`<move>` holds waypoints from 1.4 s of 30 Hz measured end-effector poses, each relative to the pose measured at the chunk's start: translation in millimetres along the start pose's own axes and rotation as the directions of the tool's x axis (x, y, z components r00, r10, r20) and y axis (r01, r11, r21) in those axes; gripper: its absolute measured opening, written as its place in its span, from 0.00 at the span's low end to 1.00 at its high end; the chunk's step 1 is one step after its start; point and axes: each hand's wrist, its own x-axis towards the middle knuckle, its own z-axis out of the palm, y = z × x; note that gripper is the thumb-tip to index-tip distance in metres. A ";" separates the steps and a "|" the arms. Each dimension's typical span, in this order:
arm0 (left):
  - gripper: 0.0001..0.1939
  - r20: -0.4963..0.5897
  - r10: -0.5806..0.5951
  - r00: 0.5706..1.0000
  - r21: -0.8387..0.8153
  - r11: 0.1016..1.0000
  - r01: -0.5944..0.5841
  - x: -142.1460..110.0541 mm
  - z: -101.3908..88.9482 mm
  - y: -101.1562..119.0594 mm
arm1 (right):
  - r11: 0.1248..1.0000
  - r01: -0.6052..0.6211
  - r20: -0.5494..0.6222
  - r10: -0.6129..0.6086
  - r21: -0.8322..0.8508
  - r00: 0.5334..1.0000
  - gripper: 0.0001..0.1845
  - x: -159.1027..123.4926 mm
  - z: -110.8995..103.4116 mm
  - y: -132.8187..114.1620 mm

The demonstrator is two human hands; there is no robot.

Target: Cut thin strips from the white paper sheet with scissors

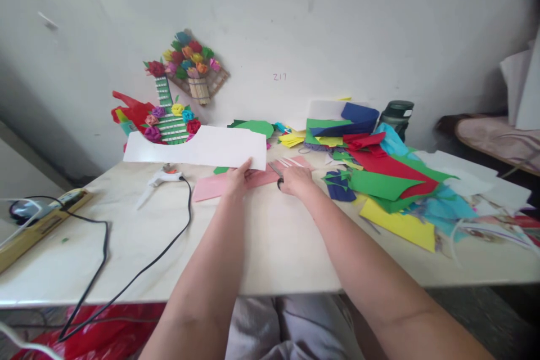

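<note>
As paper flowers (194,58) fill a stick-sided pot (199,91), left hand (239,177), fingers pinching white card (198,149) above the bench (278,247), right hand (296,180), fingers curled round black-handled scissors (276,170), pink paper (208,188) just beneath.

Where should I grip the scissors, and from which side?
Take the scissors probably by the black handle, from the near right, where the right hand sits: the blades point away and left, toward the white sheet.

Beyond the fingers (243,168) rises a scuffed, pale grey wall (304,28) in soft light. Beneath them spreads a whitish table (287,242); below, to their right, dark floor (459,315) shows.
</note>
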 end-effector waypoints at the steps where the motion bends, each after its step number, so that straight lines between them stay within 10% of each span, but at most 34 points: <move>1: 0.18 -0.002 -0.002 1.000 0.001 1.000 0.002 0.4 -0.2 -0.3 | 1.000 0.005 0.003 -0.005 0.007 1.000 0.19 0.5 1.7 -1.4; 20: 0.13 -0.060 0.012 0.998 -0.078 0.997 -0.016 2.2 0.1 2.4 | 0.961 -0.033 -0.237 0.101 0.275 0.966 0.13 6.9 7.1 1.3; 26: 0.11 -0.105 -0.017 0.994 -0.147 0.989 0.001 0.4 3.1 6.3 | 0.620 -0.060 -0.016 0.117 0.782 0.993 0.12 17.6 29.0 -9.0; 32: 0.11 -0.101 -0.034 0.994 -0.189 0.982 0.015 1.3 3.8 6.6 | 0.334 -0.094 0.087 0.036 0.938 0.996 0.22 11.5 31.9 -21.8; 42: 0.10 -0.104 -0.044 0.994 -0.216 0.976 0.021 1.6 4.3 8.4 | 0.248 -0.104 0.128 -0.086 0.963 0.988 0.29 2.2 25.4 -21.0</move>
